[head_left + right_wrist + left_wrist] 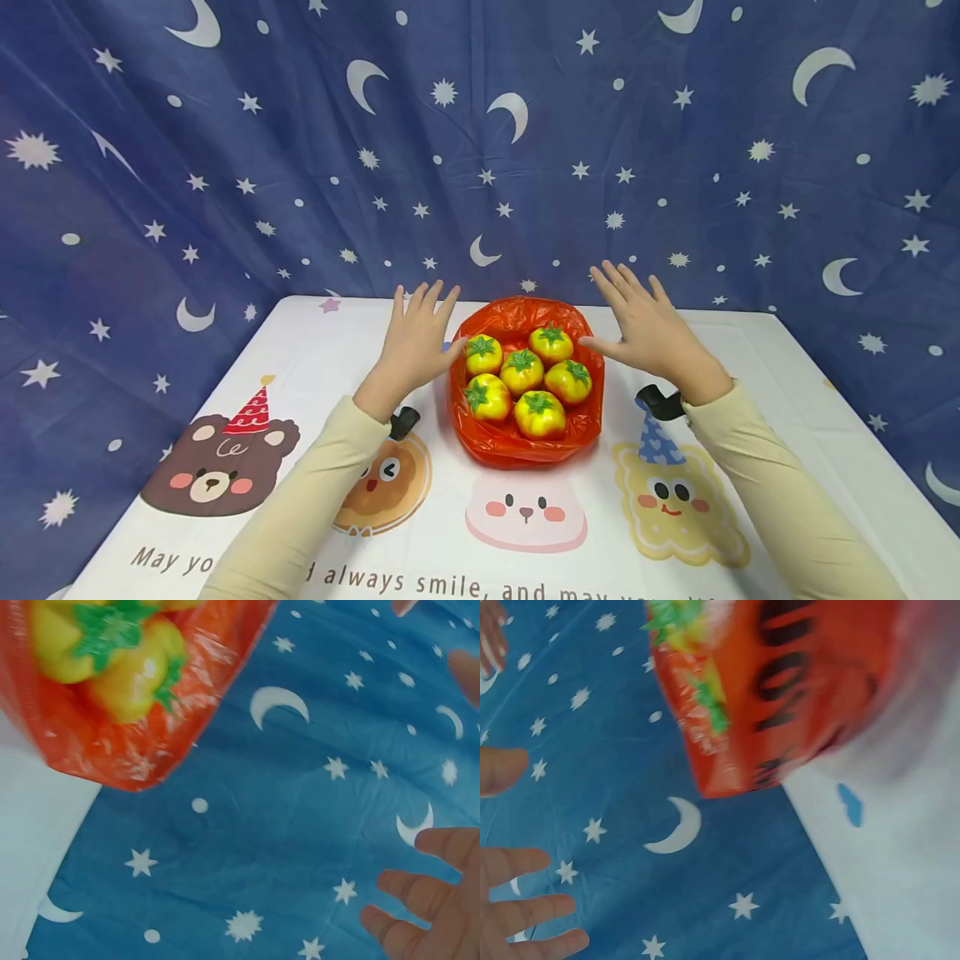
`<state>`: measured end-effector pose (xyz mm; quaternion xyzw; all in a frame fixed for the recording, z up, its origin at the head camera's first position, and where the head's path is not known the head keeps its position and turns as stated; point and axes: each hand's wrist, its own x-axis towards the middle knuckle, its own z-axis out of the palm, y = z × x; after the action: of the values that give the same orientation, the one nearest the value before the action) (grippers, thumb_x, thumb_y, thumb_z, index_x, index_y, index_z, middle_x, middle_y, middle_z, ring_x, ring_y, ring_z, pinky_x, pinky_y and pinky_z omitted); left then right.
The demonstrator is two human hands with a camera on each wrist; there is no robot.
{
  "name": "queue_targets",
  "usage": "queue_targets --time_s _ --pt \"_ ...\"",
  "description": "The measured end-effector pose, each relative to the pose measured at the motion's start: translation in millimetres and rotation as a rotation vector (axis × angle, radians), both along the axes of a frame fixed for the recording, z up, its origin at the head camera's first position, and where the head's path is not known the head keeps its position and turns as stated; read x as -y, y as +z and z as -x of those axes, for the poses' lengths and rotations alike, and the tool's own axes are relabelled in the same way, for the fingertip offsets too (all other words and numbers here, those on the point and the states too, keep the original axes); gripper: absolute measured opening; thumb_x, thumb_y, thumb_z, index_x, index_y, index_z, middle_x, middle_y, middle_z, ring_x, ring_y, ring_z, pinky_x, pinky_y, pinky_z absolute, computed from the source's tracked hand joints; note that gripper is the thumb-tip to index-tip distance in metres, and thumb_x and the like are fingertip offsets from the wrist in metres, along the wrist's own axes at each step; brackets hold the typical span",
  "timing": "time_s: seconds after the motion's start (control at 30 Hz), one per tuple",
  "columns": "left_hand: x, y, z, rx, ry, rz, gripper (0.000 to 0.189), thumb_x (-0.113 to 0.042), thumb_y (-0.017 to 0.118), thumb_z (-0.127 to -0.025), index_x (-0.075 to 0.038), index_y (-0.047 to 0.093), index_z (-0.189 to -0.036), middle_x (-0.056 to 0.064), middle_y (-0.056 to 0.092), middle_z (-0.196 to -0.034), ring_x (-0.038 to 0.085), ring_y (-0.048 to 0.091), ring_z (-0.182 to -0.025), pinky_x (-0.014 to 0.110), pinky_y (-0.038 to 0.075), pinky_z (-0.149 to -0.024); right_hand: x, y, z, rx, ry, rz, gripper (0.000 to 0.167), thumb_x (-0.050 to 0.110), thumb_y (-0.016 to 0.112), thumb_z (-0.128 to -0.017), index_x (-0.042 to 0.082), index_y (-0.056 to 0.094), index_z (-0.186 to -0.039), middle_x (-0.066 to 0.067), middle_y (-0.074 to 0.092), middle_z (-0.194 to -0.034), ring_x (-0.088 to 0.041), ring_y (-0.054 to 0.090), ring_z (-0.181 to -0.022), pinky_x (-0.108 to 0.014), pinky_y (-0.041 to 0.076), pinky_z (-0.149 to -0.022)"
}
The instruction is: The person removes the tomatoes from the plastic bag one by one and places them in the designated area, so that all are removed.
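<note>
A red plastic bag stands on the table with its mouth spread wide. Inside lie several yellow tomatoes with green leafy tops; they look glossy, like toy ones. Dark lettering marks the bag's side in the left wrist view. My left hand is raised at the bag's left, fingers spread, thumb overlapping the rim in the head view. On the other side my right hand is held up with straight fingers, its thumb tip near the bag's right rim. Neither hand holds anything.
A white tablecloth printed with cartoon faces and lettering covers the table. Behind its far edge hangs a blue curtain with moons and stars. Black straps are at both wrists.
</note>
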<state>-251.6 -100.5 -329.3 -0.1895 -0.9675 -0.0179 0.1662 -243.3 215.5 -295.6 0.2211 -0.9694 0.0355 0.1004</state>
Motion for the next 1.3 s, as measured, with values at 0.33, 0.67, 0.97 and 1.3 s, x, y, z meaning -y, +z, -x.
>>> queue_targets --time_s 0.33,0.67,0.97,1.3 --pt "6.0 -30.3 0.2 -0.012 -0.070 0.069 0.060 -0.038 0.058 -0.086 -0.009 0.045 -0.137 0.016 0.055 -0.128 0.032 0.050 -0.121 0.051 0.030 -0.109 4 -21.9 -1.1 -0.030 0.095 -0.080 0.093 0.054 0.060 -0.082 0.009 0.016 -0.150 -0.017 0.022 -0.155 -0.040 0.022 -0.142 -0.066 0.013 -0.109" --pt "7.2 -58.6 4.6 -0.138 -0.093 0.065 0.056 -0.043 0.060 -0.084 -0.007 0.052 -0.125 0.015 0.060 -0.113 0.032 0.057 -0.105 0.047 0.039 -0.100 4 -42.8 0.1 -0.088 0.206 -0.116 0.092 0.053 0.064 -0.079 0.004 0.026 -0.147 -0.018 0.030 -0.151 -0.040 0.030 -0.139 -0.065 0.019 -0.108" --pt "4.6 -73.6 1.8 -0.163 -0.032 0.061 0.053 -0.053 0.056 -0.084 -0.004 0.060 -0.104 0.014 0.062 -0.097 0.032 0.057 -0.094 0.047 0.039 -0.095 -6 -71.4 8.9 -0.086 0.346 -0.038 0.088 0.044 0.072 -0.076 0.000 0.034 -0.142 -0.019 0.041 -0.145 -0.035 0.040 -0.134 -0.061 0.027 -0.107" --pt "3.9 -77.6 0.6 -0.192 -0.030 0.047 0.048 -0.047 0.058 -0.083 -0.003 0.065 -0.099 0.013 0.065 -0.091 0.031 0.058 -0.090 0.046 0.041 -0.093 -10 -83.2 18.4 0.206 0.282 0.175 0.076 0.038 0.074 -0.076 0.003 0.044 -0.137 -0.016 0.053 -0.136 -0.035 0.053 -0.123 -0.050 0.042 -0.100"
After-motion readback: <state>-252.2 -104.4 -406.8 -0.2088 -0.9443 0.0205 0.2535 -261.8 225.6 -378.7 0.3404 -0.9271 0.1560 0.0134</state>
